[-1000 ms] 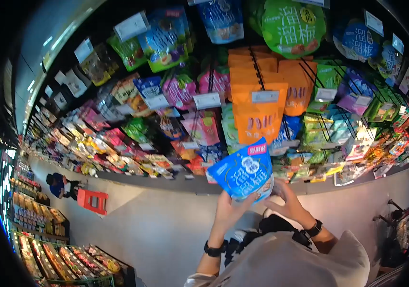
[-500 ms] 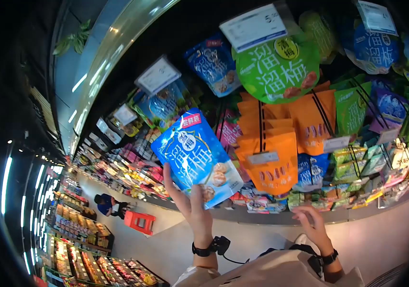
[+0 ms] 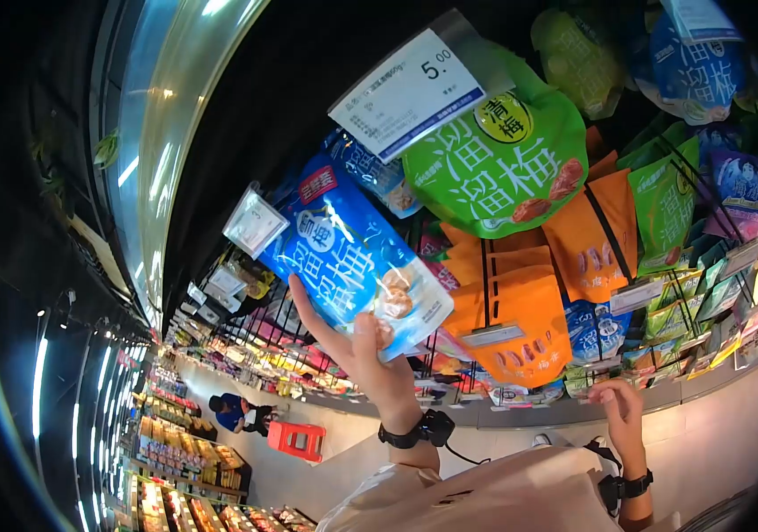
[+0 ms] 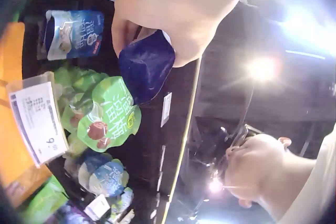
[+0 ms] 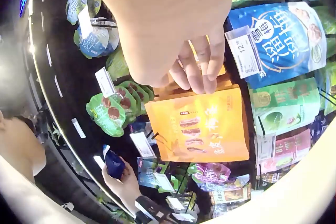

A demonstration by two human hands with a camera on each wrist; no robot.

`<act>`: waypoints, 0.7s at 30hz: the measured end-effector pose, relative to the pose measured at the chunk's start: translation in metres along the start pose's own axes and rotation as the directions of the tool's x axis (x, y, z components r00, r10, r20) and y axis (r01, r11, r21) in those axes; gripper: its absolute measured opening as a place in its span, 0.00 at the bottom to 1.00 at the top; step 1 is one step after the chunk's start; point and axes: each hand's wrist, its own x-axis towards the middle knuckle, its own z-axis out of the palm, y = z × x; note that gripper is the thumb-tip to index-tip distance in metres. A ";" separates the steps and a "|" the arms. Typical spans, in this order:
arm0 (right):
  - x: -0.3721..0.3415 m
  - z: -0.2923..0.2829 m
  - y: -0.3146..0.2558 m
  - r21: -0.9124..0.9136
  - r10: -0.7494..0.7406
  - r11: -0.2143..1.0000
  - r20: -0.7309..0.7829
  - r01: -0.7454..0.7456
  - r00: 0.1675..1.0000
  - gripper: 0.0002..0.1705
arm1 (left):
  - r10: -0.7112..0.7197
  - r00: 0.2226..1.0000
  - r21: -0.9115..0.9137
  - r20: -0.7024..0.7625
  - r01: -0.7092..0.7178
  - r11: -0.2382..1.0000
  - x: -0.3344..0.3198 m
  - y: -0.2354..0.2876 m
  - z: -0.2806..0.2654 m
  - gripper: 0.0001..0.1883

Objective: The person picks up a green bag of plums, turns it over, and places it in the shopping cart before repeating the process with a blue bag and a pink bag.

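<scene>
My left hand (image 3: 374, 368) holds a blue snack pouch (image 3: 352, 266) near its lower end, thumb over the front. The pouch is tilted, its printed face toward the head camera, and a price tag (image 3: 256, 222) overlaps its upper left edge. In the left wrist view, the pouch's dark blue bottom (image 4: 147, 66) shows below the hand. A similar blue pouch (image 3: 374, 168) hangs just behind it on the rack. My right hand (image 3: 620, 408) is held low at the right with loosely curled fingers and nothing in them, in front of orange pouches (image 3: 516, 328).
A large green pouch (image 3: 503, 160) and a big price tag (image 3: 410, 93) hang right of the held pouch. More bags hang on black hooks at the right. On the floor at left are a red stool (image 3: 297, 441) and a person in dark blue (image 3: 232, 412).
The right hand has let go of the blue pouch and moved away to the right. My left hand has raised the pouch up and left, close to the upper hanging bags.
</scene>
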 end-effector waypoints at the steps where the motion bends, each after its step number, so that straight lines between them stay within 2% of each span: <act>1: 0.001 0.002 0.002 0.017 0.004 1.000 -0.007 -0.004 1.000 0.10 | 0.042 0.999 0.015 0.020 -0.043 0.999 0.001 -0.003 -0.001 0.40; 2: 0.003 0.006 0.004 0.039 0.009 0.999 -0.016 -0.008 1.000 0.10 | 0.109 0.991 0.050 0.083 -0.114 0.992 0.002 -0.010 -0.010 0.32; 3: 0.005 0.007 0.007 0.031 0.000 1.000 -0.025 0.001 1.000 0.10 | 0.123 0.990 0.053 0.075 -0.127 0.990 0.001 -0.016 -0.015 0.27; 5: 0.007 0.007 0.012 0.010 -0.009 1.000 -0.040 0.009 0.999 0.10 | 0.243 0.964 0.233 0.105 -0.261 0.937 0.003 -0.027 -0.023 0.23; 8: 0.009 0.006 0.003 -0.063 -0.025 0.998 -0.046 0.022 0.999 0.11 | 0.410 0.886 0.432 0.217 -0.464 0.774 0.012 -0.036 -0.032 0.30; 9: 0.009 0.005 0.000 -0.060 -0.018 0.998 -0.052 0.015 0.998 0.11 | 0.295 0.950 0.235 0.105 -0.312 0.921 0.008 -0.034 -0.025 0.34; 10: 0.008 0.005 0.001 -0.050 -0.004 0.999 -0.063 0.001 0.998 0.11 | 0.147 0.989 0.010 0.020 -0.147 0.989 0.004 -0.029 -0.014 0.38; 11: 0.007 0.005 0.003 -0.040 0.009 0.999 -0.070 -0.012 0.998 0.12 | 0.172 0.983 0.114 -0.056 -0.165 0.980 0.001 -0.028 -0.004 0.48; 15: 0.004 0.008 0.002 -0.037 0.050 0.998 -0.084 -0.053 0.995 0.12 | 0.133 0.987 0.017 -0.090 -0.132 0.991 0.006 -0.027 -0.007 0.45; 17: 0.002 0.009 0.000 -0.060 0.047 0.997 -0.073 -0.051 0.996 0.12 | 0.145 0.988 0.158 -0.058 -0.134 0.978 0.013 -0.036 -0.024 0.41; 19: 0.001 0.011 -0.001 -0.063 0.042 0.997 -0.072 -0.047 0.996 0.12 | 0.111 0.994 -0.002 -0.023 -0.111 0.994 0.020 -0.032 -0.017 0.41; 21: -0.001 0.012 -0.002 -0.053 0.046 0.997 -0.078 -0.050 0.996 0.12 | 0.090 0.996 -0.039 -0.002 -0.090 0.995 0.020 -0.030 -0.015 0.42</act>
